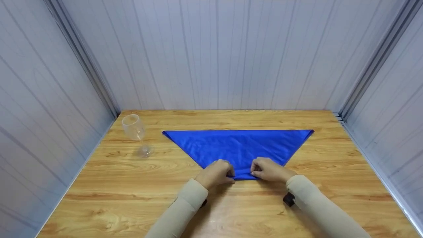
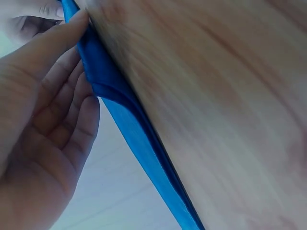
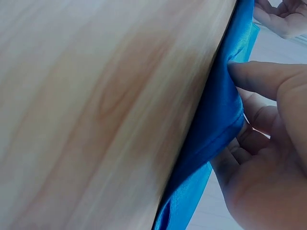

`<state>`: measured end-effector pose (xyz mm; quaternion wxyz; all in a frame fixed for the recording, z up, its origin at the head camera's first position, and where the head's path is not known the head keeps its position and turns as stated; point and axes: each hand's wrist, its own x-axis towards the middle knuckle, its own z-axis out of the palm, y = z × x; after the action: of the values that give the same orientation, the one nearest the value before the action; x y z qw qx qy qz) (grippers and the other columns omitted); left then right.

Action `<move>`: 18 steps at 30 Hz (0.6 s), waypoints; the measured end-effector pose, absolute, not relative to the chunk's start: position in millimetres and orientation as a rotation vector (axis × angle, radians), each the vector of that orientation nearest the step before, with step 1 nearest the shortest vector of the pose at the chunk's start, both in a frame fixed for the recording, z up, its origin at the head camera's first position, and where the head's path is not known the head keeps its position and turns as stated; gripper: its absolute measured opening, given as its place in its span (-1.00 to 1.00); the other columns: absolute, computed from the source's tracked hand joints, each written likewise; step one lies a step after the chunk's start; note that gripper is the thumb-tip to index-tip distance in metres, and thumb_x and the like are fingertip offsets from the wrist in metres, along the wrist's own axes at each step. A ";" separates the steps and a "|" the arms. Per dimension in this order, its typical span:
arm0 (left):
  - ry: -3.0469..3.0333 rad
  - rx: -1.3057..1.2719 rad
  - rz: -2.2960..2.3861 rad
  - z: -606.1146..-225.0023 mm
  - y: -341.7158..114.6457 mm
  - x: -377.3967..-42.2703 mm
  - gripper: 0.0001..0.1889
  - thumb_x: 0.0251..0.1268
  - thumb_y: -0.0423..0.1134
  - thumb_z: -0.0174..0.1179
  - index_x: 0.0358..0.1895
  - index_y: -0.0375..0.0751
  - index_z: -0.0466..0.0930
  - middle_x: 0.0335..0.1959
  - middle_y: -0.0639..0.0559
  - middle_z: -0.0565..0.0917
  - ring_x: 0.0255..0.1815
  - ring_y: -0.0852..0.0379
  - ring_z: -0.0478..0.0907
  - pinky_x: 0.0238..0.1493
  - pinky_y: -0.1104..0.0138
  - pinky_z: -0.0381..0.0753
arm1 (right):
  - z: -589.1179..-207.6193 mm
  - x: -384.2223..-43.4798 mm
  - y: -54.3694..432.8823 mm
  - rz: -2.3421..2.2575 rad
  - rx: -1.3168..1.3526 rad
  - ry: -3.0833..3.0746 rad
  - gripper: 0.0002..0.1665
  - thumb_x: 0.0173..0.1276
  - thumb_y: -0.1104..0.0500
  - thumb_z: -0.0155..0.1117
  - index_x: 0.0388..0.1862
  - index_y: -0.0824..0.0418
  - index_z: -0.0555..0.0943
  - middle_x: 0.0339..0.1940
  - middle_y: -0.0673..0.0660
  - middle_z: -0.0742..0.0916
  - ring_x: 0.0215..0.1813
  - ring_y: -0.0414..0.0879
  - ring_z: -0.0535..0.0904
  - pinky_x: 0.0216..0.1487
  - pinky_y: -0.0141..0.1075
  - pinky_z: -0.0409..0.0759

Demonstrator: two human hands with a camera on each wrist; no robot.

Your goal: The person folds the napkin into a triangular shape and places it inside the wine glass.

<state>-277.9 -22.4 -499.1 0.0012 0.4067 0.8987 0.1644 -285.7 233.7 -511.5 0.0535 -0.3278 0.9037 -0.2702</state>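
A shiny blue cloth (image 1: 236,143) lies folded on the wooden table, its long straight edge at the back and its sides slanting inward to a short near edge. My left hand (image 1: 216,172) pinches the left part of that near edge. A short way to the right, my right hand (image 1: 268,169) pinches the same edge. In the left wrist view, the thumb presses the blue cloth (image 2: 108,72) against the fingers. The right wrist view shows the cloth (image 3: 216,117) bulging up in a small roll between thumb and fingers.
A clear wine glass (image 1: 134,127) stands upright on the table's left side, beyond the cloth's left corner. White ribbed panels (image 1: 211,56) enclose the wooden table (image 1: 132,195) at the back and both sides.
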 end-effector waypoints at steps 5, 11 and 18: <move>2.880 1.249 0.403 -498.3 -19.6 -278.4 -0.90 0.18 -0.18 0.46 -0.32 -0.11 0.80 -0.38 0.14 0.71 -0.34 0.23 0.63 -0.30 0.42 0.59 | -512.4 -285.7 234.7 -0.828 -1.039 2.740 -0.88 0.36 0.33 0.33 -0.36 0.18 0.59 -0.37 -0.05 0.59 -0.30 -0.18 0.52 -0.25 -0.27 0.55; 2.893 1.228 0.419 -499.7 -19.0 -281.5 -0.92 0.26 -0.22 0.36 -0.32 -0.12 0.80 -0.39 0.14 0.72 -0.35 0.22 0.63 -0.29 0.39 0.61 | -513.2 -285.9 235.1 -0.828 -1.032 2.737 -0.88 0.38 0.32 0.32 -0.35 0.18 0.58 -0.37 -0.04 0.58 -0.30 -0.17 0.52 -0.26 -0.27 0.54; 2.769 1.126 0.650 -501.5 -23.2 -289.7 -0.93 0.36 -0.28 0.30 -0.21 -0.17 0.74 -0.31 0.07 0.74 -0.27 0.23 0.65 -0.22 0.44 0.61 | -514.9 -287.3 236.0 -0.832 -1.025 2.734 -0.90 0.37 0.34 0.30 -0.34 0.20 0.59 -0.36 -0.03 0.59 -0.28 -0.16 0.53 -0.23 -0.26 0.55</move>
<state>-289.7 -23.2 -501.5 0.0413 0.3678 0.9044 0.2123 -287.3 236.0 -514.9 0.0529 -0.3372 0.8992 -0.2737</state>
